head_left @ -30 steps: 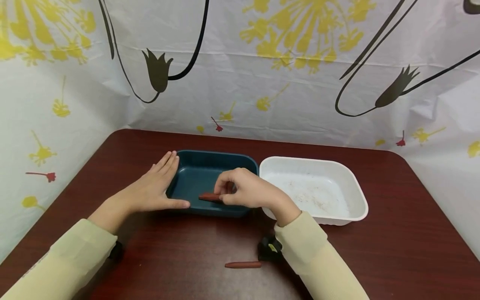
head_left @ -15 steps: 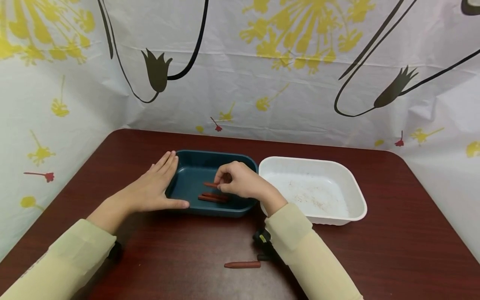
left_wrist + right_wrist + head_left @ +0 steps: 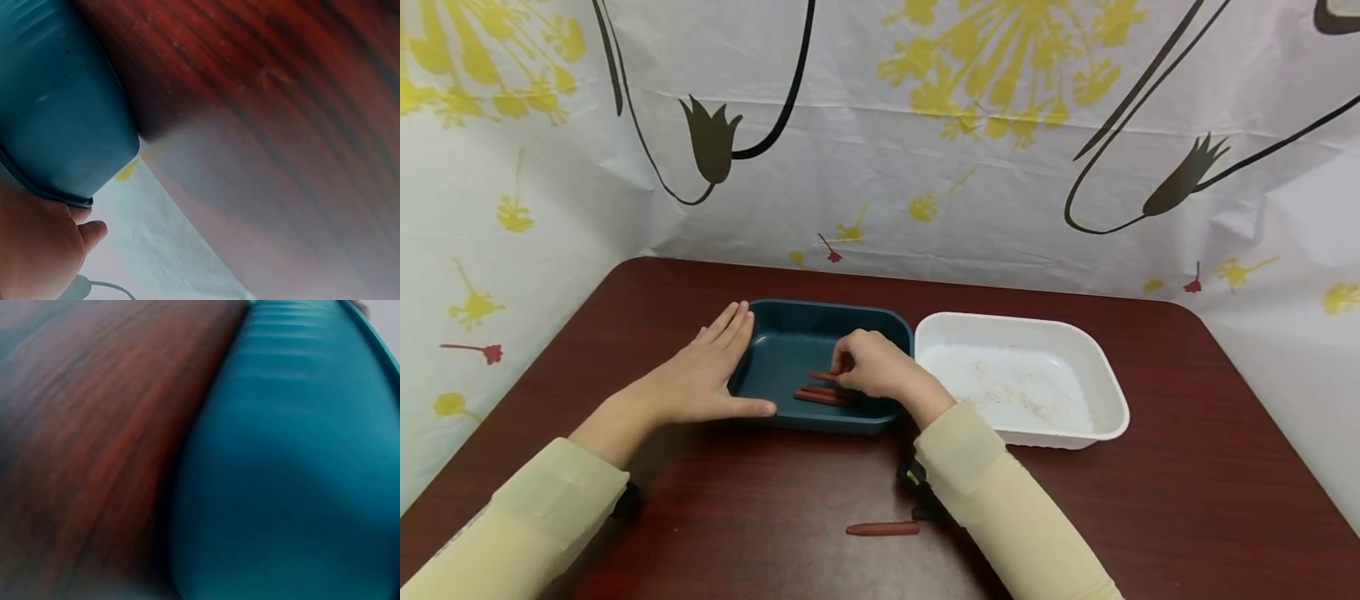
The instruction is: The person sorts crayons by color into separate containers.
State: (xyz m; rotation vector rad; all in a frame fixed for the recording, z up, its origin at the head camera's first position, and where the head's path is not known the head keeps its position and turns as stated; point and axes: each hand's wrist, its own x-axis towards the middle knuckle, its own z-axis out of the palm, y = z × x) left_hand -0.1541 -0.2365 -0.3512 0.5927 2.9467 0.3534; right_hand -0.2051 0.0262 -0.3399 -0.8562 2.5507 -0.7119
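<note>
My left hand (image 3: 700, 379) rests, fingers straight and thumb spread, on the left end of the dark blue tray (image 3: 778, 354). In the left wrist view its fingers lie along the rim of the tray (image 3: 62, 112). Inside that tray my right hand (image 3: 876, 364) pinches a reddish-brown crayon (image 3: 823, 376) by its right end. Just in front of it, more reddish-brown crayons (image 3: 822, 395) lie side by side on the tray floor, partly covered by the right hand. The right wrist view is filled by the tray's outer wall (image 3: 281, 462) and the table.
A white tray (image 3: 1011, 360) with brown crumbs on its floor stands right beside the blue one. One more crayon (image 3: 882, 528) lies on the dark red table (image 3: 760, 508) near the front. A patterned sheet (image 3: 850, 142) hangs behind the table.
A second ago my right hand was lower in the tray, at the crayons near its front wall. It moved back with one crayon, then slightly down. My left hand stays in place.
</note>
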